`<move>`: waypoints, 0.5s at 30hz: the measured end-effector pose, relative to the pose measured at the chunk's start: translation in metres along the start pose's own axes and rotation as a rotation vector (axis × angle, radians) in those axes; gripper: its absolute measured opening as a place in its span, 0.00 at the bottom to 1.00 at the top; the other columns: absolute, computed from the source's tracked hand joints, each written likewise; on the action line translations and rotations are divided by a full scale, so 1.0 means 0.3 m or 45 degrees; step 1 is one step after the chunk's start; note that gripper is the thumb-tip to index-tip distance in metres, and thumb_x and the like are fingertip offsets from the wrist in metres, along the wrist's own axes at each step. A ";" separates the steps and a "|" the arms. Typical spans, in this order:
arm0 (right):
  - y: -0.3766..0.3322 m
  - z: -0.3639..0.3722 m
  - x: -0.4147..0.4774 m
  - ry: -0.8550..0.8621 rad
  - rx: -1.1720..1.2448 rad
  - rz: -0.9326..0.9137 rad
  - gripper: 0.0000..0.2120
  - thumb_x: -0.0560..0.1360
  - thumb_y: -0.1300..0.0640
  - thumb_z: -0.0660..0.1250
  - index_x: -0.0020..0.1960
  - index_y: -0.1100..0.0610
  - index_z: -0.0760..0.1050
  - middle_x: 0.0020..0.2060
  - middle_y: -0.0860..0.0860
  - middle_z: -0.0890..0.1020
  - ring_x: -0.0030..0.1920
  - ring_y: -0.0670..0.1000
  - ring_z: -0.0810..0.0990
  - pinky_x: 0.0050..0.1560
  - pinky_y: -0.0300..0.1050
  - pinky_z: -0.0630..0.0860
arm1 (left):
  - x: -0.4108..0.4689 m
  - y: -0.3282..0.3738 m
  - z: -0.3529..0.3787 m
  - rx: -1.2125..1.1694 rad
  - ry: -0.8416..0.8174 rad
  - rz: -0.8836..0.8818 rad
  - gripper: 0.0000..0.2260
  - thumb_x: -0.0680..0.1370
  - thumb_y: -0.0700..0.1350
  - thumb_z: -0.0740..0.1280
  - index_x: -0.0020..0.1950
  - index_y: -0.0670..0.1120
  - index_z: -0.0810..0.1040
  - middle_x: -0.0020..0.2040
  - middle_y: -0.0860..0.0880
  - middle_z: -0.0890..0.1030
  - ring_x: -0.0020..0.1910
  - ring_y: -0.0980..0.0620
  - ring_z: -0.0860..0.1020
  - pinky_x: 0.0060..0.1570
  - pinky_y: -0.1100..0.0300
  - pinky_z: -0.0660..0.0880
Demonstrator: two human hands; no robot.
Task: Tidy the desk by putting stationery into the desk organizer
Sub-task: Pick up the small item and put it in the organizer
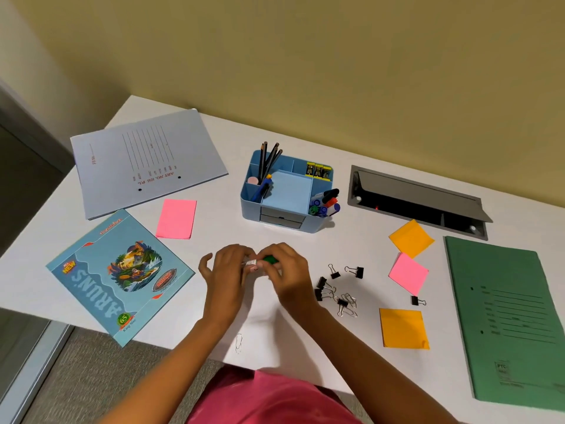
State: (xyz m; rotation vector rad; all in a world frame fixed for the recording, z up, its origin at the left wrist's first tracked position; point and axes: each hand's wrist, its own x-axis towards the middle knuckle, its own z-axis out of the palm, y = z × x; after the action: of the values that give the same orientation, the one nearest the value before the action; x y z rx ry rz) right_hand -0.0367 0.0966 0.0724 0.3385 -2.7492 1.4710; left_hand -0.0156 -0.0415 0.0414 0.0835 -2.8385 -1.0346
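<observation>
Both my hands meet over the middle of the white desk (351, 249), in front of the blue desk organizer (287, 206). My left hand (227, 276) and my right hand (287, 273) together pinch a small white and green object (265, 260); what it is I cannot tell. The organizer holds pencils (269, 160), pens, markers (325, 201), a blue note block and staple boxes. Several black binder clips (339, 289) and paper clips lie right of my right hand. One paper clip (238, 342) lies near the front edge.
Pink sticky pads (176, 218) (408, 273) and orange ones (411, 238) (403, 328) lie on the desk. A grey file (146, 160) and a blue notebook (119, 276) lie at the left, a green file (513, 325) at the right. An open cable hatch (419, 203) sits behind.
</observation>
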 end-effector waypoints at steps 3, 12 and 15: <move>-0.048 -0.091 0.034 0.220 0.016 0.006 0.03 0.75 0.65 0.67 0.46 0.59 0.79 0.42 0.50 0.80 0.41 0.44 0.77 0.43 0.36 0.75 | 0.017 0.044 -0.002 -0.196 0.042 -0.010 0.11 0.78 0.46 0.65 0.60 0.52 0.73 0.57 0.58 0.74 0.59 0.58 0.69 0.60 0.62 0.56; -0.032 -0.388 0.224 0.859 -0.355 -0.104 0.09 0.77 0.71 0.60 0.52 0.65 0.77 0.47 0.58 0.79 0.48 0.45 0.75 0.51 0.26 0.66 | -0.027 -0.057 0.089 0.006 -0.276 -0.119 0.26 0.80 0.54 0.52 0.75 0.44 0.63 0.77 0.47 0.60 0.76 0.48 0.57 0.74 0.54 0.51; 0.044 -0.388 0.279 0.701 -0.490 -0.135 0.12 0.73 0.74 0.61 0.53 0.65 0.77 0.49 0.59 0.80 0.50 0.52 0.76 0.52 0.24 0.63 | -0.057 -0.098 0.112 0.118 -0.295 -0.129 0.27 0.78 0.53 0.52 0.75 0.43 0.63 0.77 0.46 0.59 0.76 0.46 0.57 0.74 0.48 0.52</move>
State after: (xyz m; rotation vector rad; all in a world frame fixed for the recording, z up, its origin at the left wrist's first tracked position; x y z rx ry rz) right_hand -0.1322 0.1839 0.1356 0.0541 -2.4315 0.8181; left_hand -0.0026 -0.0408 -0.0047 0.1245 -3.1216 -0.9909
